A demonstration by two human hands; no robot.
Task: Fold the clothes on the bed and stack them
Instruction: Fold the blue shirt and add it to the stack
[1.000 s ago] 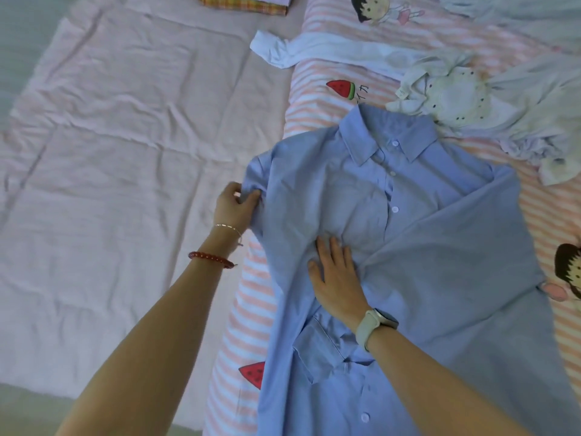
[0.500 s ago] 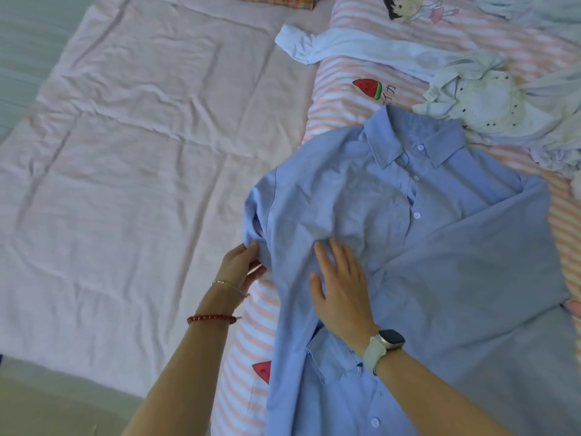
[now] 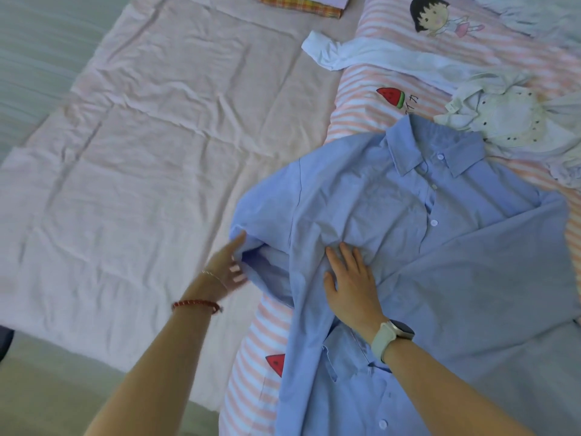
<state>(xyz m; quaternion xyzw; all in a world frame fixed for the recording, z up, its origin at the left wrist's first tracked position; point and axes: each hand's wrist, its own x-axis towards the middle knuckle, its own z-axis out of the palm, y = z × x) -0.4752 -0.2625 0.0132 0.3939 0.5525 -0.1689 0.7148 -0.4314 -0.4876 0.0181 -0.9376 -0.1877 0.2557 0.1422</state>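
Head cam: right hand point(image 3: 352, 287) pressed flat on blue shirt point(image 3: 424, 234); blurry left hand point(image 3: 224, 269) fingers straight at folded sleeve point(image 3: 267, 272), shirt hem cut off.

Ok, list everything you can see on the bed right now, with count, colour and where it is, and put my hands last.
blue shirt: one, light blue, buttoned, spread face up on the striped quilt.
white clothes: a loose pile, white and cream, count unclear, beyond the shirt's collar, one sleeve reaching left.
folded clothes: a small stack, plaid at the bottom, at the top edge.
striped quilt: one, pink and white stripes with watermelon and cartoon prints, right half.
pink sheet: one, pale pink, creased, left half.
left hand: fingers straight, touching the shirt's left sleeve edge; red bracelet on the wrist.
right hand: flat, pressing the shirt's front; watch on the wrist.
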